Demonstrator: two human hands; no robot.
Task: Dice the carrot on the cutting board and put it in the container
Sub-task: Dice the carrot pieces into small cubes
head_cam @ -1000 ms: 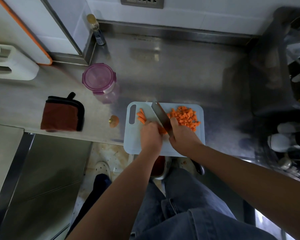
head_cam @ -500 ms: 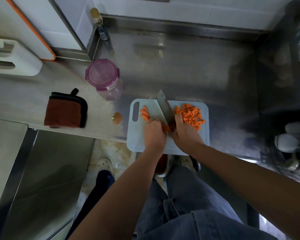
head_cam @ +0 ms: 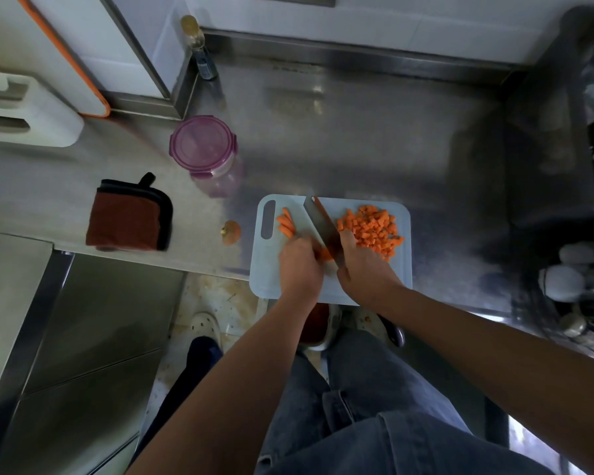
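Dicing on cutting board [head_cam: 265, 269]
Gripping knife [head_cam: 322, 229] in right hand [head_cam: 364, 269], clamping carrot [head_cam: 324, 254] under left hand [head_cam: 300, 267], dice [head_cam: 371, 231] at 2 o'clock.

Kitchen: s/s counter [head_cam: 357, 149], tiled wall [head_cam: 408, 25], cutting board [head_cam: 264, 279] w/ diced carrot [head_cam: 371, 229].

My right hand [head_cam: 366, 269] grips the knife [head_cam: 323, 229]; my left hand [head_cam: 300, 269] holds, seemingly, carrot [head_cam: 324, 254] on the cutting board [head_cam: 268, 272]

I stand at a steel tabletop [head_cam: 357, 138] against a white tiled wall [head_cam: 425, 25]; below me, a stained, perhaps tiled, floor [head_cam: 220, 296].
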